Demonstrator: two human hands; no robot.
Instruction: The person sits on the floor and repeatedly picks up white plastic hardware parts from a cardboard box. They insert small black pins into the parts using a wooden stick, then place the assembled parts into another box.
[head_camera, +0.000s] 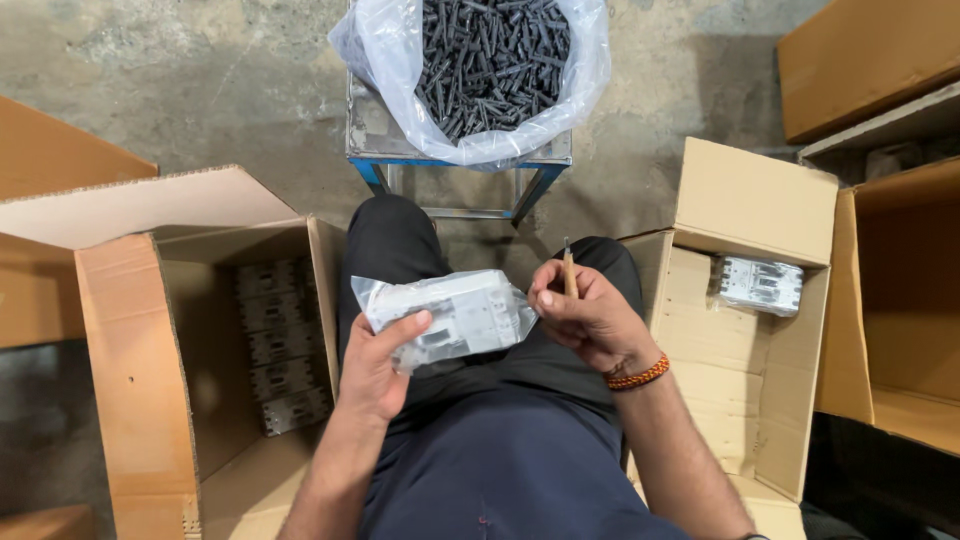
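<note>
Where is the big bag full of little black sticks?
In the head view, the clear plastic bag of black pieces sits at the top centre, on a small metal stool on the concrete floor, just beyond the person's knees and between the two open cardboard boxes.

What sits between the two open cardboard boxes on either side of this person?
In the head view, the person's lap and both hands: left hand holding a bagged white part, right hand a thin stick.

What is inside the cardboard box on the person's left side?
The left box holds a stack of grey devices against its far wall. Its near wall hides the bottom, so anything there is unseen.
</note>
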